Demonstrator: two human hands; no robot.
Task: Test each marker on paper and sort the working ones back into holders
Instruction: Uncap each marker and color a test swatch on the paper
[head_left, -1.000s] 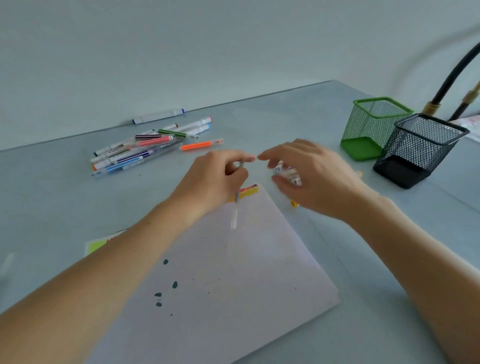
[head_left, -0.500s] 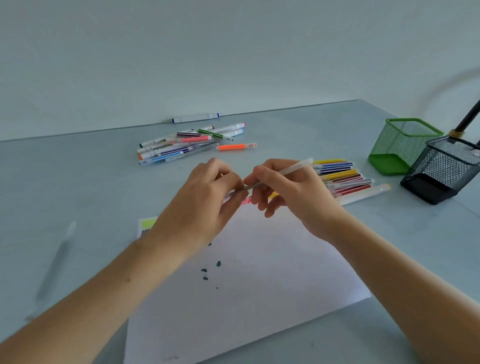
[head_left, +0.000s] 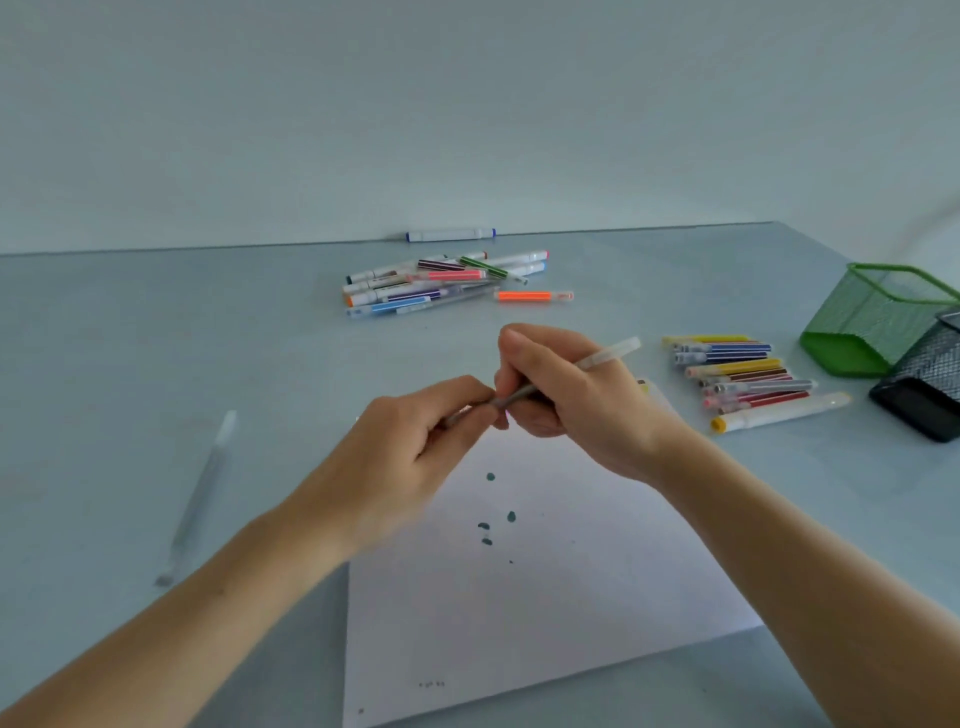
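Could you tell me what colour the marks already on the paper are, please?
Dark teal green; the marks on the paper show in the head view.

2 bare forearms reach in from the lower corners of the frame and meet just above centre. The left hand (head_left: 415, 447), slightly blurred, enters from the lower left, its fingers curled and its fingertips pinching one end of a thin pen (head_left: 597, 358). The right hand (head_left: 576, 395), coming from the lower right, wraps curled fingers round the pen's middle, the barrel slanting up and right past its knuckles. The 2 hands touch at the fingertips, both wrists raised off the table (head_left: 130, 374), the back of each hand facing the camera.
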